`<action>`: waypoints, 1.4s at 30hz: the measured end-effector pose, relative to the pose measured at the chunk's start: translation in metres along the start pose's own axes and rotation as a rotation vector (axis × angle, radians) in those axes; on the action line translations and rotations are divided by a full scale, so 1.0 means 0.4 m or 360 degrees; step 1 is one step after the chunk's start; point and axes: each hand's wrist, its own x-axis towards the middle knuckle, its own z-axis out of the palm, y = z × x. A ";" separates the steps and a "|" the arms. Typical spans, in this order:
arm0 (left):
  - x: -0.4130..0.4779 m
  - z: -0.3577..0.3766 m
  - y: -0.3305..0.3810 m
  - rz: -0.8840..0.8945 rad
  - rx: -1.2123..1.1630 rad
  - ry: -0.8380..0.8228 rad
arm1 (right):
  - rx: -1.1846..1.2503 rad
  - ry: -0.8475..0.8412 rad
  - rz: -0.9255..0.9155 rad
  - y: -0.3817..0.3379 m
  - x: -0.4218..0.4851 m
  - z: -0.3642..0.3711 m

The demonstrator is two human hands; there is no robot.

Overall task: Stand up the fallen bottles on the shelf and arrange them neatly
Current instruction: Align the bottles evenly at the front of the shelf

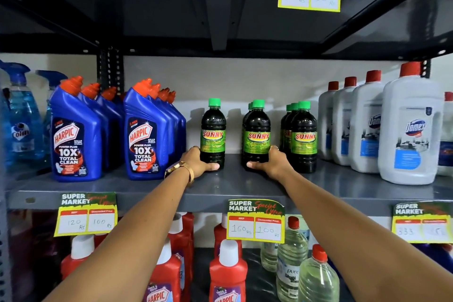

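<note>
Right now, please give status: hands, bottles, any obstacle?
Left hand on left Sunny bottle. Right hand on middle Sunny bottle. All Sunny bottles upright. Nothing in the way.

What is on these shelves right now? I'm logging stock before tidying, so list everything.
Sunny bottles: at least six, dark with green caps, upright, middle shelf centre.
Harpic bottles: two rows, blue with orange caps, middle shelf left.
Colin spray bottles: two, blue, far left.
Domex bottles: at least five, white with red caps, right.
Red Harpic bottles: several, white caps, lower shelf.
Clear bottles: at least three, red caps, lower right.
Price tags: four, yellow, shelf edges.
Left hand: holds leftmost Sunny bottle, wears watch.
Right hand: holds middle front Sunny bottle.
</note>
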 end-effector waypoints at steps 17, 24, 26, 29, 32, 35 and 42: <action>-0.145 0.091 0.227 0.1009 0.0767 -0.0354 | 0.0087 0.0497 0.0278 0.134 0.022 -0.215; -0.143 0.178 0.266 0.0665 0.0701 -0.0886 | 0.0177 0.0212 0.0214 0.182 0.031 -0.199; -0.142 0.178 0.260 0.0644 0.0686 -0.0898 | 0.0149 0.0213 0.0201 0.185 0.033 -0.196; -0.148 0.178 0.258 0.0571 0.0627 -0.0875 | 0.0112 0.0230 0.0159 0.186 0.027 -0.196; -0.150 0.176 0.261 0.0548 0.0555 -0.0826 | 0.0066 0.0266 0.0148 0.181 0.017 -0.199; -0.147 0.180 0.262 0.0545 0.0505 -0.0823 | 0.0067 0.0243 0.0135 0.186 0.021 -0.199; -0.136 0.183 0.255 0.0498 0.0446 -0.0811 | 0.0120 0.0158 0.0140 0.180 0.020 -0.202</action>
